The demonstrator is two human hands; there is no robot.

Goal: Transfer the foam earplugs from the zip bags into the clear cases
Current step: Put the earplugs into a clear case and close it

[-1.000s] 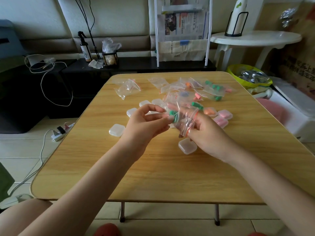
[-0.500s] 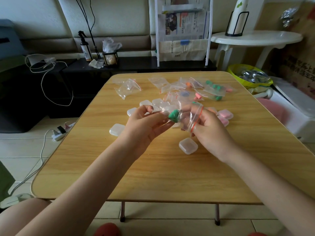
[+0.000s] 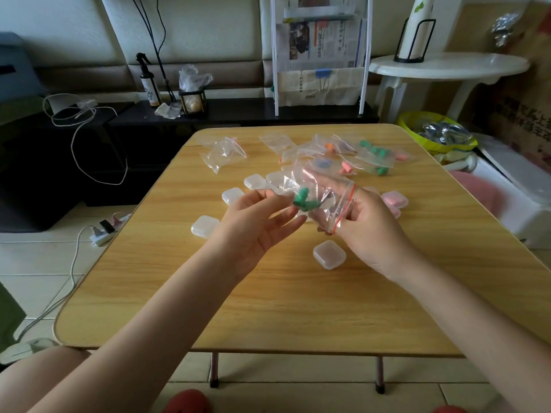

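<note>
Pinching the green earplugs (image 3: 304, 201) at the bag's mouth, the left hand (image 3: 256, 225) seems to draw them out, while the right hand (image 3: 369, 228) grips the zip bag (image 3: 320, 192) above the table (image 3: 298, 308). Next, they probably go into the closed clear case (image 3: 329, 254) just near, which needs opening first.

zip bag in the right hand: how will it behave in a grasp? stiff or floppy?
Probably floppy: the zip bag is crumpled and creased where the right hand holds it. Likely very light, thin clear film. Possibly slippery, given its glossy highlights.
</note>
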